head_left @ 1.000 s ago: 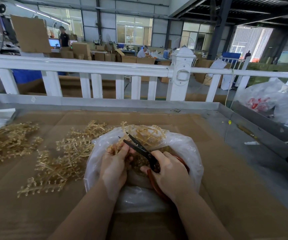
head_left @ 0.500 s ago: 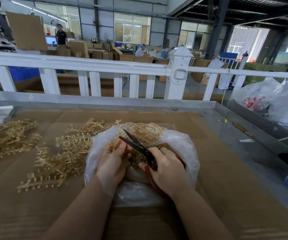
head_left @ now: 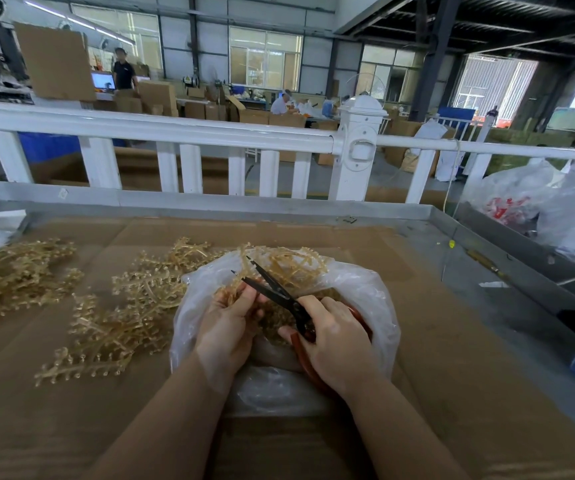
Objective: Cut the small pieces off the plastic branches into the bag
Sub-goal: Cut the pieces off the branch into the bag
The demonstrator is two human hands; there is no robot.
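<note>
Cutting step: your left hand (head_left: 225, 327) pinches a branch (head_left: 279, 263) over the bag (head_left: 365, 299); right hand (head_left: 334, 344) grips open-bladed scissors (head_left: 272, 289). Next, close the blades on a piece.

Two bare forearms are seen, ending in the left hand (head_left: 225, 336) and the right hand (head_left: 336, 344). No sleeve, glove, ring or watch is worn. The fingernails are kept short.
</note>
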